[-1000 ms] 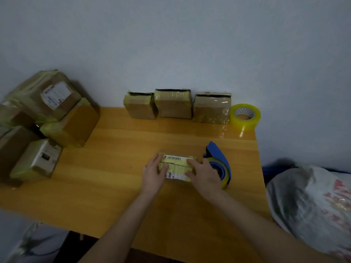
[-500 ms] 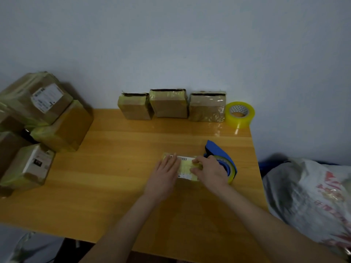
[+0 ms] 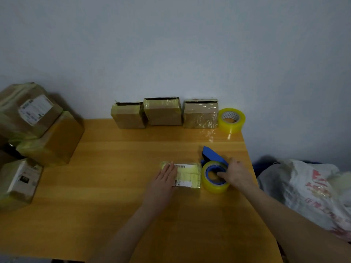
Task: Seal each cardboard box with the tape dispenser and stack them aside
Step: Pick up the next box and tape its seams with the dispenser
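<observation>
A small flat cardboard box (image 3: 188, 175) with a white label and yellowish tape lies on the wooden table (image 3: 114, 168). My left hand (image 3: 164, 181) rests flat on its left part, fingers straight. Right beside the box stands the blue tape dispenser (image 3: 213, 168) with its yellow tape roll. My right hand (image 3: 236, 172) grips the dispenser, fingers hooked into the roll's centre.
Three taped boxes (image 3: 163, 112) stand in a row against the back wall, a spare yellow tape roll (image 3: 230, 119) to their right. Several bigger boxes (image 3: 38, 130) are stacked at the table's left end. A white printed bag (image 3: 307, 190) lies off the right edge.
My right hand left the top of the small box and moved right to take hold of the dispenser. My left hand stayed on the box's left part.
</observation>
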`<state>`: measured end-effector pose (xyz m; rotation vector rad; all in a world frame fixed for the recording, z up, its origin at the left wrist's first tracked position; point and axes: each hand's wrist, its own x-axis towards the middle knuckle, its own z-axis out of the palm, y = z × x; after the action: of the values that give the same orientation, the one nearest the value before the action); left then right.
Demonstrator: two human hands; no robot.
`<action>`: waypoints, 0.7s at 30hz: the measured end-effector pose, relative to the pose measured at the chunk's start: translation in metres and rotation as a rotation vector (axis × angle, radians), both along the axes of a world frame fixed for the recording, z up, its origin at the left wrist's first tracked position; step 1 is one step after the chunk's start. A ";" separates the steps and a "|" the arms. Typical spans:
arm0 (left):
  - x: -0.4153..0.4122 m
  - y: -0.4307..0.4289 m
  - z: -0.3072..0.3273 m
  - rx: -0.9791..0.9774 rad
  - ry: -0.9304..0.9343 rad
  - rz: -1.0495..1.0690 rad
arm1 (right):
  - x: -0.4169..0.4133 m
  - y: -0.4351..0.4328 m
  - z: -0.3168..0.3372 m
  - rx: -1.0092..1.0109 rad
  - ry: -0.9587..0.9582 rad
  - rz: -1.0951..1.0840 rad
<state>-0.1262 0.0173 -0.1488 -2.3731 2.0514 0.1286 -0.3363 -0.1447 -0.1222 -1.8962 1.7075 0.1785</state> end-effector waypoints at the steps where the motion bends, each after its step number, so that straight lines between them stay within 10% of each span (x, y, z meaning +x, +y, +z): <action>1: 0.004 0.002 0.000 -0.007 0.034 -0.002 | -0.002 -0.001 -0.006 0.045 -0.018 -0.004; 8: 0.009 0.008 0.006 -0.045 0.195 0.037 | -0.001 -0.012 -0.014 0.059 -0.085 -0.130; 16: 0.010 0.012 0.006 -0.078 0.265 0.045 | -0.009 -0.033 0.044 0.307 -0.762 -0.415; 21: 0.011 0.011 0.007 -0.090 0.332 0.058 | 0.008 -0.021 0.094 0.379 -0.924 -0.202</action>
<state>-0.1154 0.0288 -0.1416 -2.6189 2.1579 0.4704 -0.3278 -0.1653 -0.0284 -1.2076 1.0989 -0.3772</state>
